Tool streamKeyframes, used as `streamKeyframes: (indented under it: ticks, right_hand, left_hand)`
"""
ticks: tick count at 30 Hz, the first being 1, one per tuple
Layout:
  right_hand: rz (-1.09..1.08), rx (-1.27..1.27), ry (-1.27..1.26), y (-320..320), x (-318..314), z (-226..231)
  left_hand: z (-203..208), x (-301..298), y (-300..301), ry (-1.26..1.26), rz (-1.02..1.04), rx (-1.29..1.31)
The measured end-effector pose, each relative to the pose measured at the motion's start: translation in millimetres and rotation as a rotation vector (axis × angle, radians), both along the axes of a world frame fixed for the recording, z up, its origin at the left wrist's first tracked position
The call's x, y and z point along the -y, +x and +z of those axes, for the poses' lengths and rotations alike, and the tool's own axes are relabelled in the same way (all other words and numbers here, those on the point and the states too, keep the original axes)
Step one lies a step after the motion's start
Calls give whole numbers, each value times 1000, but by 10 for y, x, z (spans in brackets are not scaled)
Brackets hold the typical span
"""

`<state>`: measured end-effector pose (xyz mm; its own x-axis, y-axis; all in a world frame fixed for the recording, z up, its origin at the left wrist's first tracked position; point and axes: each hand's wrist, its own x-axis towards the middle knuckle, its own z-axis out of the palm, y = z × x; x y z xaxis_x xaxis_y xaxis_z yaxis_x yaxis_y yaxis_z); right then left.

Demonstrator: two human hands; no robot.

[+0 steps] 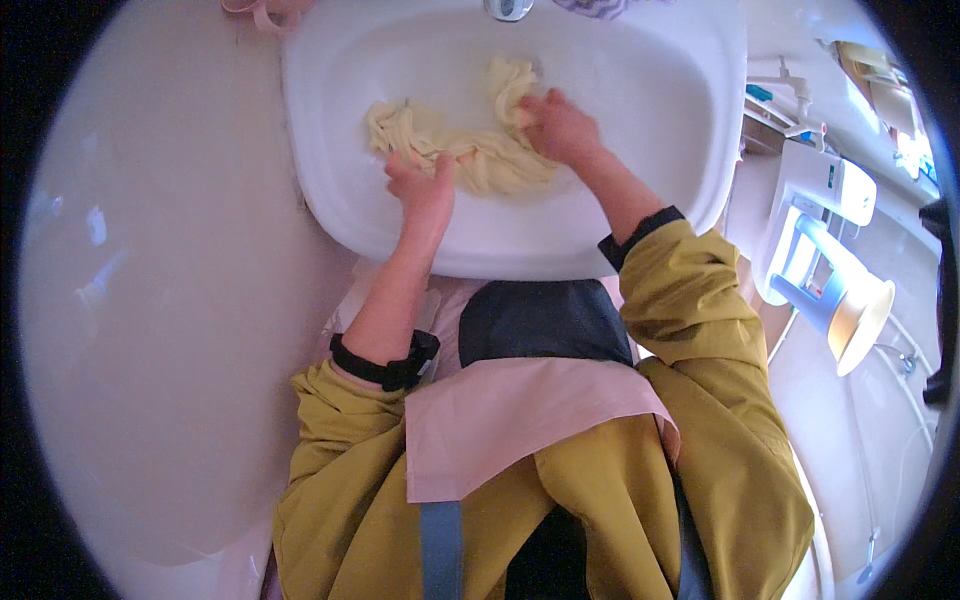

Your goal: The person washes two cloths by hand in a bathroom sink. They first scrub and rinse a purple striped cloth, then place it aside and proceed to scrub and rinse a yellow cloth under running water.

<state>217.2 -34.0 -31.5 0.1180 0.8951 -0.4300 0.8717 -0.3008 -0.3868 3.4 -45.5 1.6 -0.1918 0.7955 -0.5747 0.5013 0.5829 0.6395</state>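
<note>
Together we grip the twisted pale yellow cloth low in the white sink, left hand and right hand closed on it, so the wet fabric stays over the basin.

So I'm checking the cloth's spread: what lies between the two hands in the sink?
In the head view, a twisted stretch of pale yellow cloth runs from left hand to right hand, lying on the white sink.

Pale glossy wall at left; white plastic stool tipped at right; cluttered shelf upper right; soft daylight.
</note>
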Motion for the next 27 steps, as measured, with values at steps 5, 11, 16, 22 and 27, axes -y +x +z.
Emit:
streamKeyframes:
  ticks: [5,11,16,22,27]
  right_hand:
    - [-505,43,110,-83,82,-104]
    - [-589,-644,45,-787,209,770]
    - [-534,-408,93,-840,125,953]
    - [-607,-122,292,-175,-41,564]
    - [-623,-77,266,167,311,500]
  left_hand:
    - [141,-46,388,-643,349,710]
    - [-186,-356,496,-545,398,1094]
    - [-574,-383,472,-396,207,1236]
    - [264,-382,553,-186,343,866]
    - [195,-311,157,-11,207,687]
